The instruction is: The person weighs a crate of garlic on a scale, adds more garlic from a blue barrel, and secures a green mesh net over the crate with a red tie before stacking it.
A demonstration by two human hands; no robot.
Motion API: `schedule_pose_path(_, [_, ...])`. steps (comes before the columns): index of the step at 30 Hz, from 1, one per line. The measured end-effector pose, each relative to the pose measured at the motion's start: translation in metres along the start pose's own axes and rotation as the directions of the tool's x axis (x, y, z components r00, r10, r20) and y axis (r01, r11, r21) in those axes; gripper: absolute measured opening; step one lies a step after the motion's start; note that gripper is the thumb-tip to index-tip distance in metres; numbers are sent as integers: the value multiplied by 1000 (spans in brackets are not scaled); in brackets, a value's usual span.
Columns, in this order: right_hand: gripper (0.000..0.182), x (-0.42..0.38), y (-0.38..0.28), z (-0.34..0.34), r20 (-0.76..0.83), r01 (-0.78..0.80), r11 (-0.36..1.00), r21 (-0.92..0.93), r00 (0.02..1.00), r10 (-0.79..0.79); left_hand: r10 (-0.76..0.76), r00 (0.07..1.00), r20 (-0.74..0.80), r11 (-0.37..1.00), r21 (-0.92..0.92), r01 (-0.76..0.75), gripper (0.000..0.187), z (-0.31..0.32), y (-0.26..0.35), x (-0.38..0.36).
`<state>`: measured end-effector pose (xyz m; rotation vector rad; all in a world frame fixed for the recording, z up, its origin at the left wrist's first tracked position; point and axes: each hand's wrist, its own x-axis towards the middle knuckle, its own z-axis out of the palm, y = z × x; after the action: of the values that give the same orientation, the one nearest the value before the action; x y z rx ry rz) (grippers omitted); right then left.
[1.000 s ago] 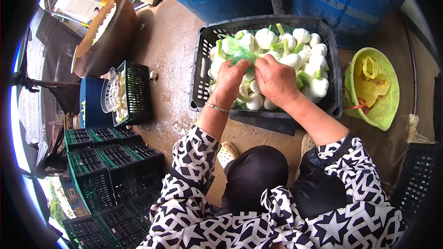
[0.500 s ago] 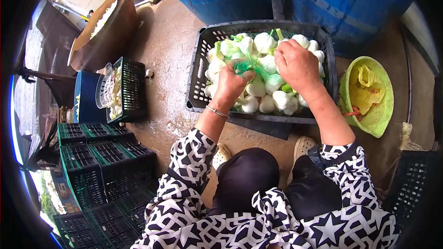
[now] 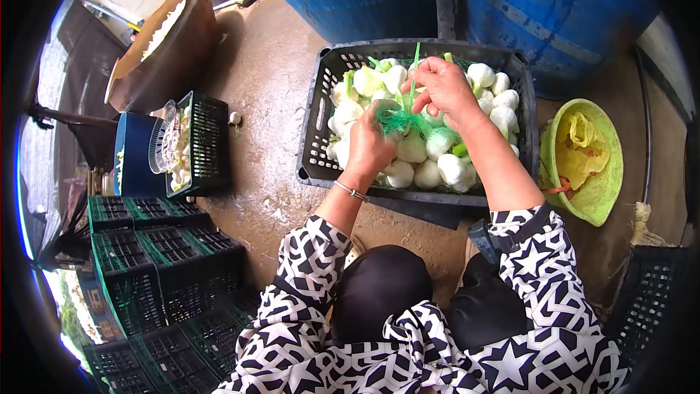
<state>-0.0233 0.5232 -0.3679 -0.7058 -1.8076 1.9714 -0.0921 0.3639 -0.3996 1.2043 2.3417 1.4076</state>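
Observation:
In front of me a black plastic crate (image 3: 309, 138) holds many white garlic bulbs (image 3: 453, 169) with short green stems. Green mesh netting (image 3: 397, 120) lies over some of the bulbs and is bunched up near the crate's middle. My left hand (image 3: 372, 142), a bracelet on its wrist, is closed around the bunched netting. Just right of it, my right hand (image 3: 446, 91) has its thumb and forefinger at a thin green strip (image 3: 415, 66) that rises upright from the bunch; its other fingers are curled loosely.
Blue barrels (image 3: 350, 0) stand behind the crate. At right sits a yellow-green basin (image 3: 609, 175) with a yellow plastic bag (image 3: 583, 138). Stacked dark crates (image 3: 175, 277), a smaller garlic crate (image 3: 208, 146) and a brown tub (image 3: 175, 51) are at left.
My right hand has opened somewhat from a tight curl and moved slightly left and down, beside the bunched netting. The green strip now stands upright there. My left hand still grips the netting.

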Motion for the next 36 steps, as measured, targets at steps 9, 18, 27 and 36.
schedule_pose_path(9, [8,56,-5,-37,-273,-28,925,378,952,140,-111,989,92,984,-132,123,27,0,-5,-1])
schedule_pose_path(18, [26,43,-9,-49,-294,114,991,67,952,-89,124,989,83,968,210,-139,31,-7,-8,-5])
schedule_pose_path(27, [38,-106,0,-172,-378,-234,811,-537,926,17,-208,945,-253,977,-11,212,48,-125,-68,3])
schedule_pose_path(36, [28,-90,48,-156,-352,-282,885,-371,924,147,-439,897,45,856,324,403,32,-113,-99,41])
